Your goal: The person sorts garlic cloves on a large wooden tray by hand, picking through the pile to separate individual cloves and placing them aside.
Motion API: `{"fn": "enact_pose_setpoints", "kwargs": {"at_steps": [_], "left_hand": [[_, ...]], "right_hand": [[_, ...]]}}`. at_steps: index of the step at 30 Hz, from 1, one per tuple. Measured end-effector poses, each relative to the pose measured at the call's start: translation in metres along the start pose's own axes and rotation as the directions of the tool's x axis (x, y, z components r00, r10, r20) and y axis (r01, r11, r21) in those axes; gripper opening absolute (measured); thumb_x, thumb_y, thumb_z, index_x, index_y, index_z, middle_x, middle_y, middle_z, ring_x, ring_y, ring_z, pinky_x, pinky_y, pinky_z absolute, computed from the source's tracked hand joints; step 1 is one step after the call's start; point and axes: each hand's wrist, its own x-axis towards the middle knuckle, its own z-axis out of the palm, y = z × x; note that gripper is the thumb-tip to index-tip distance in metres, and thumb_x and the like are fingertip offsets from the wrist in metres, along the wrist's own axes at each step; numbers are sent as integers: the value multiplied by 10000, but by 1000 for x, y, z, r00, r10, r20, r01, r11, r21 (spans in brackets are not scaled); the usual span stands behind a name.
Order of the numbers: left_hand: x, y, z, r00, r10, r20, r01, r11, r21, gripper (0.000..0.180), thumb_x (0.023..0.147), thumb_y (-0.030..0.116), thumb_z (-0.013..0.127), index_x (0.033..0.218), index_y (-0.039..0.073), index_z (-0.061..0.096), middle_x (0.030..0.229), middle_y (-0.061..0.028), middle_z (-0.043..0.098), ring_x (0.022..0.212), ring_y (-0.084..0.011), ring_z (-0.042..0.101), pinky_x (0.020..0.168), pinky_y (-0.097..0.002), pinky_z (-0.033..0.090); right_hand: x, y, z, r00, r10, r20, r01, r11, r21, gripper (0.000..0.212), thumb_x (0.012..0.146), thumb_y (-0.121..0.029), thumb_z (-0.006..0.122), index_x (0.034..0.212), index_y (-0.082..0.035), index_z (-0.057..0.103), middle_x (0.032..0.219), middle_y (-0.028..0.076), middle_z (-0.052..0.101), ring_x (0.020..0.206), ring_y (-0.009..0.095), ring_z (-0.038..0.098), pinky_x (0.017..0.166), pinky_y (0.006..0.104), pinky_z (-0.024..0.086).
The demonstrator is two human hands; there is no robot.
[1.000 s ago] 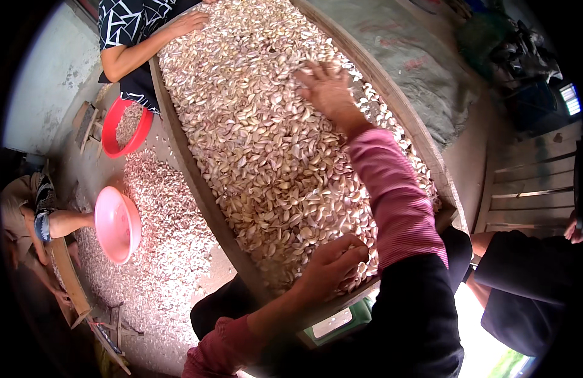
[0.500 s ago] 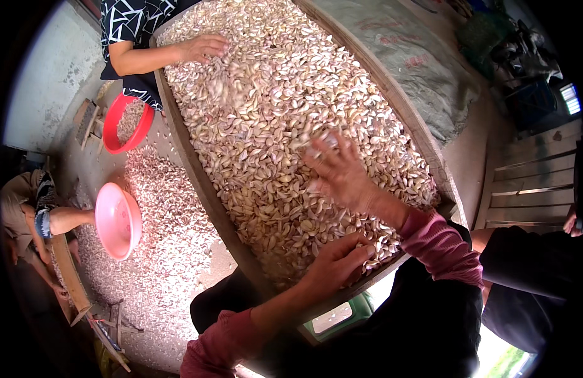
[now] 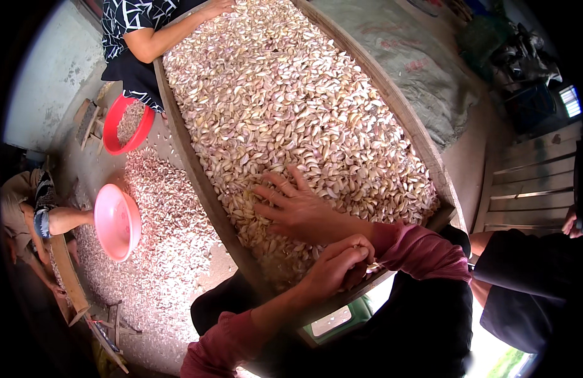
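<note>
"Where are the garlic cloves (image 3: 272,113)?"
"Spread thickly across the wooden tray (image 3: 410,120), the right hand (image 3: 298,211) palm down on them, fingers fanned wide, gripping nothing I can see."
"And the left hand (image 3: 334,264)?"
"Loosely curled at the near end, by the right wrist; whether anything's inside, I can't tell."
"Best handling?"
"Light, flat fingers, I'd say, so cloves don't bruise or go over the rim."
"Any labels?"
"Reddish marks (image 3: 416,65) on the grey sheet (image 3: 439,101) beyond, too faint to read."

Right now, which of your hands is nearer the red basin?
Right: the right hand is spread on garlic, across the tray's side from the red basin; the left hand, curled at the tray's near end, is farther.
</note>
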Motion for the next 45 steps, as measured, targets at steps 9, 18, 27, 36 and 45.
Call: {"fn": "enact_pose_setpoints", "kwargs": {"at_steps": [9,18,27,36,45], "left_hand": [[-3,13,5,997,-59,-52,53,993,-106,244,980,257,415,821,82,472,689,5,415,607,-87,411,544,-231,354],[1,3,2,998,2,-65,-11,991,-137,217,1004,210,432,825,99,484,618,27,410,497,-65,359,456,-221,270],[10,-10,5,1000,-10,-29,8,999,-52,259,1005,224,428,789,89,471,614,18,404,499,-78,350,459,-240,281],[5,-2,3,995,-86,-56,81,993,-87,307,991,291,447,772,77,460,604,22,371,506,-85,341,465,-249,284],[5,-5,6,994,-97,-54,94,994,-57,242,969,260,472,820,69,487,588,17,378,493,-83,353,465,-239,285]], "right_hand": [[62,19,36,994,-61,-89,52,993,-102,407,894,-278,609,1247,-78,584,1420,148,438,1405,373,267,1140,634,128],[66,52,12,995,92,-26,-96,971,-220,471,914,-308,591,1312,-58,548,1438,137,442,1414,338,269,1181,528,129],[97,88,-5,972,231,-51,-236,938,-254,571,953,-394,530,1467,-175,411,1568,67,292,1481,319,129,1206,527,82],[33,114,-29,876,476,82,-436,852,-288,569,971,-427,471,1496,-248,343,1604,52,211,1501,282,33,1202,526,14],[30,219,-88,692,603,-396,-694,707,-137,193,895,-223,651,1058,-160,731,1018,130,713,819,310,689,761,377,565]]}}
